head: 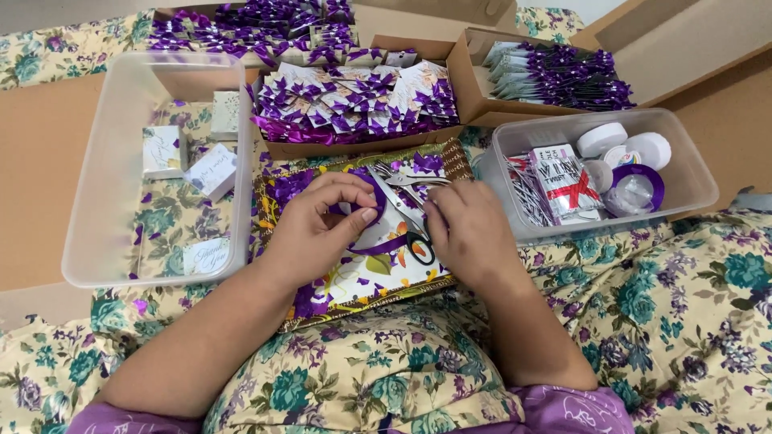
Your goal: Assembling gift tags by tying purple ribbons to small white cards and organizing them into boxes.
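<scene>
Looking down over a floral-print lap: left hand [322,225] curled, thumb and fingertips pinched shut on a loop of purple ribbon [363,210], with the ribbon's tail trailing down across the tray toward the scissor handles. Right hand [470,233] closed just beside it, fingers bent inward at the same ribbon; exact grip hidden behind the knuckles, so contact point cannot be told. Both hands positioned above a patterned tray [354,281] with a gold-toned rim, resting on the lap and strewn with purple ribbon scraps. Scissors [406,210] lying on the tray between the two hands, blades pointing away from the body, black handles nearest the right hand, not held. Beyond the tray: a cardboard box [362,108] packed with small cards bearing purple bows. Further right: a second cardboard box [555,76] holding more purple-bowed pieces stacked on edge. On the left: a clear plastic bin [104,201] containing a few small white boxes [213,170] and loose purple scraps. On the right: a second clear plastic bin [691,173] containing white tape rolls [603,138], a purple ribbon spool [637,191] and a flat printed packet [567,183]. Floral cloth [683,305] spread beneath everything.
</scene>
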